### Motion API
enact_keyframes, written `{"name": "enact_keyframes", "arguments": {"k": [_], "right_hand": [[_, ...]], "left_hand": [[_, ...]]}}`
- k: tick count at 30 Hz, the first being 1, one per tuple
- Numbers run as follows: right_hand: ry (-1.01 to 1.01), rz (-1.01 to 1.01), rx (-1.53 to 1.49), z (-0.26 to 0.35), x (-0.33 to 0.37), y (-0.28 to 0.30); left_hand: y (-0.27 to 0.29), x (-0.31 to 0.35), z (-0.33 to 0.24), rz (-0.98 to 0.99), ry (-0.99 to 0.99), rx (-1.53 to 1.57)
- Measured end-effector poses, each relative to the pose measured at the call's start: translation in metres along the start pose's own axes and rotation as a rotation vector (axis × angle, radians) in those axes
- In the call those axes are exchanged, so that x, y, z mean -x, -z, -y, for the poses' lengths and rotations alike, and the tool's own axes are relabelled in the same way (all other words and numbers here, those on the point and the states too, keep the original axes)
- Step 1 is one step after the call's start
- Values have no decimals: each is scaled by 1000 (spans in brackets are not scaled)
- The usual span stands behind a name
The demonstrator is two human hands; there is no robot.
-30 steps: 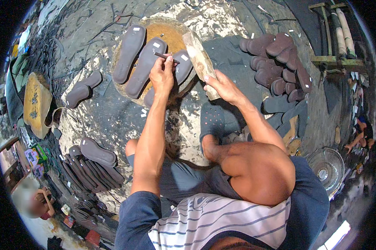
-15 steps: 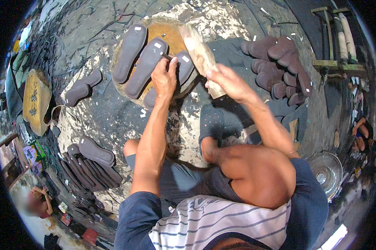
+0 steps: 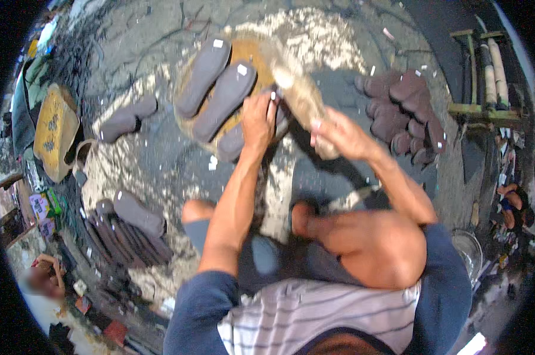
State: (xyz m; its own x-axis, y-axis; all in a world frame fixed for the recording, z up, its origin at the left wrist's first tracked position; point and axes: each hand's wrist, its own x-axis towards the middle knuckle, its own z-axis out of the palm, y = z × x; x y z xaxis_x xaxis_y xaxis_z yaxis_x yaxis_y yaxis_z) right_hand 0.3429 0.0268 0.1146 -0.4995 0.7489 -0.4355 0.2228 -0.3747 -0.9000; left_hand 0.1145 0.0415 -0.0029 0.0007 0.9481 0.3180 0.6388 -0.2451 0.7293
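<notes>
Three grey-brown shoe soles lie side by side on a round wooden block [image 3: 260, 52]: a left sole [image 3: 203, 80], a middle sole [image 3: 227, 97] and a right sole [image 3: 230, 142]. My left hand [image 3: 258, 124] is over the right sole, hiding much of it. Its fingers are closed around a short dark rod, upright and mostly covered by the fingers. My right hand [image 3: 343, 135] grips the lower end of a pale, rough wooden mallet [image 3: 301, 97]. The mallet's blurred upper part is beside the left fingertips; whether it touches the rod I cannot tell.
Dark soles are heaped [image 3: 406, 109] on the right. Two loose soles [image 3: 125, 121] lie left of the block, with a row of stacked soles [image 3: 128, 234] nearer me. A yellow-topped wooden block [image 3: 55, 133] stands far left. People sit at both far edges.
The view has shifted, so the block and soles appear further right. My left hand and the rod have turned more upright. The mallet has come closer to the left fingertips.
</notes>
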Motion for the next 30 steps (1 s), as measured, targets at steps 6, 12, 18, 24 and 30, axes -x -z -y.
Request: {"name": "enact_keyframes", "arguments": {"k": [6,12,18,24,30], "right_hand": [[-264,-49,-207,-67,-12,1],[-296,-13,-277,-50,-12,-1],[-213,39,-280,40,-17,16],[700,-349,109,196,-11,-3],[-23,-24,615,29,-111,6]], "left_hand": [[28,-62,11,-538,576,727],[49,-85,51,-226,501,210],[44,-88,49,-207,488,136],[42,-74,60,-273,271,-13],[27,-71,64,-204,-6,-141]]}}
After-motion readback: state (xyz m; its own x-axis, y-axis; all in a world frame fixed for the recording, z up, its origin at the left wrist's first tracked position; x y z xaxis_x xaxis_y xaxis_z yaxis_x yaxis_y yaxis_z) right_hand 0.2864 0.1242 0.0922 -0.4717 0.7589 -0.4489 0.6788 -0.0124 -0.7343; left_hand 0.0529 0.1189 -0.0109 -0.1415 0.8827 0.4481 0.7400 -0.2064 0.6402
